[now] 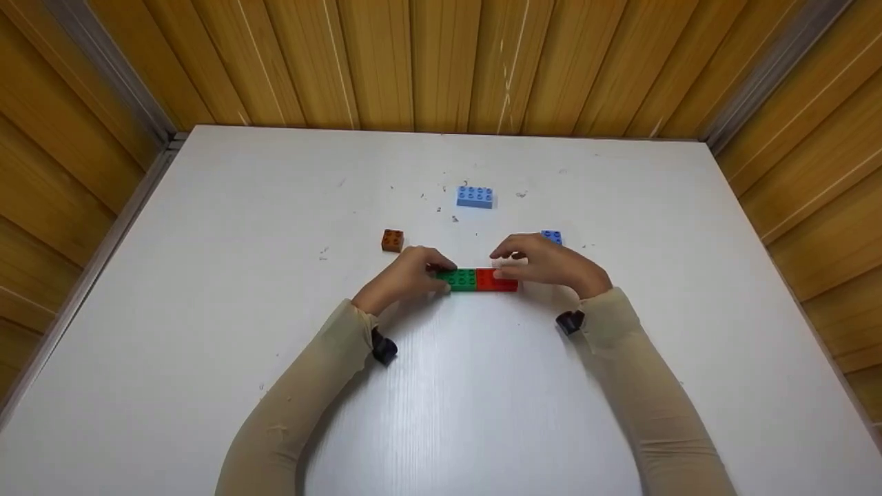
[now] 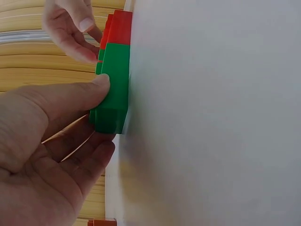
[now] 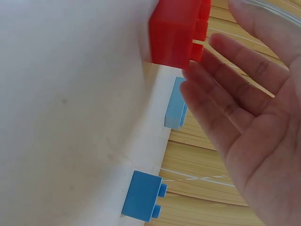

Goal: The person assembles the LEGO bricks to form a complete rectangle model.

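At the far left, a beige-sleeved arm (image 1: 313, 386) with a small black wrist device (image 1: 384, 348) reaches in over a white tabletop (image 1: 207, 275). Just beyond its hand sits a square brown plastic brick with 4 studs (image 1: 393, 240). The left hand (image 1: 408, 279) pinches the left end of a long green plastic brick (image 1: 463, 280), its thumb on the near side and its fingers round the far side and end. The green brick lies flat near the middle of the table, studs up. Well behind it rests a light blue rectangular plastic brick with 8 studs (image 1: 475, 198). A red plastic brick (image 1: 485, 281) touches the green brick's right end, in line with it. Over the red brick the right hand (image 1: 551, 263) hovers with its fingers spread and loosely bent; whether a fingertip touches cannot be told. Behind that hand, partly hidden, stands a darker blue plastic brick (image 1: 552, 236).
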`<state>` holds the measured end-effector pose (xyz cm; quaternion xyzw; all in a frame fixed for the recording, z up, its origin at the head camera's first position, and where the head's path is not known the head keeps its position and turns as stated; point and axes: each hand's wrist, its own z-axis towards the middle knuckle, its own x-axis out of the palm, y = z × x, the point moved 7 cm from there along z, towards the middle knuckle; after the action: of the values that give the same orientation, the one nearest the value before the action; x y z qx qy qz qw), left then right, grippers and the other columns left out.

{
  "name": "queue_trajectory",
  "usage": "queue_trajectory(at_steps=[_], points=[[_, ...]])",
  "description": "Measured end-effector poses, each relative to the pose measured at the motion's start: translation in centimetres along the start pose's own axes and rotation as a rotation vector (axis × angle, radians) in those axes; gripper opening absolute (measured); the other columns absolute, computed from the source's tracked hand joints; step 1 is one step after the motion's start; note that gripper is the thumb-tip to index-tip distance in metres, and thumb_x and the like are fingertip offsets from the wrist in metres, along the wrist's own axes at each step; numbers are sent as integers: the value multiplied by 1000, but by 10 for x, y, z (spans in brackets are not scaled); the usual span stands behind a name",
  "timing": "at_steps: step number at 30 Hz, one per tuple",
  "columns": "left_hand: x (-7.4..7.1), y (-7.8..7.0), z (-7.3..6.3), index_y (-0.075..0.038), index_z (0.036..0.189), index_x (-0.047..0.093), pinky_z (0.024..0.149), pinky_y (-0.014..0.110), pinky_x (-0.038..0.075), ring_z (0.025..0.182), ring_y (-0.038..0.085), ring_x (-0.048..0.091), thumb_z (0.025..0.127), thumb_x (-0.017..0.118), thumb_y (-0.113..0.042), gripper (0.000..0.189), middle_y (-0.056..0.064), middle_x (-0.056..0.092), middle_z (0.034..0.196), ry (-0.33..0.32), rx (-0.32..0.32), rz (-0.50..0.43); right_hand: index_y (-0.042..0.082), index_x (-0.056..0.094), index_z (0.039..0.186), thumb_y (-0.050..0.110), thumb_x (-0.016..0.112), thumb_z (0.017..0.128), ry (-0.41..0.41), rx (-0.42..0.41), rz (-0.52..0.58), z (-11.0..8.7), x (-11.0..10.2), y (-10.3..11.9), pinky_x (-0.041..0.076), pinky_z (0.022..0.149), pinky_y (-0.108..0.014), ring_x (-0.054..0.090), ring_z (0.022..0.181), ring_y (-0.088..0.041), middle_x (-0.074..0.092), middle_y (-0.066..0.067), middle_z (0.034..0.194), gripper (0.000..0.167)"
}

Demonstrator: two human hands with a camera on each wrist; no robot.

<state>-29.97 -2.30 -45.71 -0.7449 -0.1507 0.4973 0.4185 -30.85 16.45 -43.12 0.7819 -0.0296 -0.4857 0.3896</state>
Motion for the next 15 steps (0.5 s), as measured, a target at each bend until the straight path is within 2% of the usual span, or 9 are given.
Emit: queue_trajectory(at_steps=[7, 15], points=[[1, 2, 1, -9, 118, 70, 103, 35, 45, 107, 20, 60, 83, 73, -7, 35, 6, 68, 117, 10, -35, -3, 4, 60, 129, 23, 65, 92, -79, -61, -29, 9, -11, 4, 44, 103, -48, 56, 118, -32, 61, -14, 130, 41], [1, 4, 2, -11, 119, 69, 104, 36, 45, 108, 19, 59, 84, 73, -8, 36, 5, 67, 119, 14, -54, 2, 5, 53, 136, 20, 63, 94, -154, -36, -28, 25, -24, 1, 42, 106, -48, 51, 124, -35, 56, -16, 136, 46]])
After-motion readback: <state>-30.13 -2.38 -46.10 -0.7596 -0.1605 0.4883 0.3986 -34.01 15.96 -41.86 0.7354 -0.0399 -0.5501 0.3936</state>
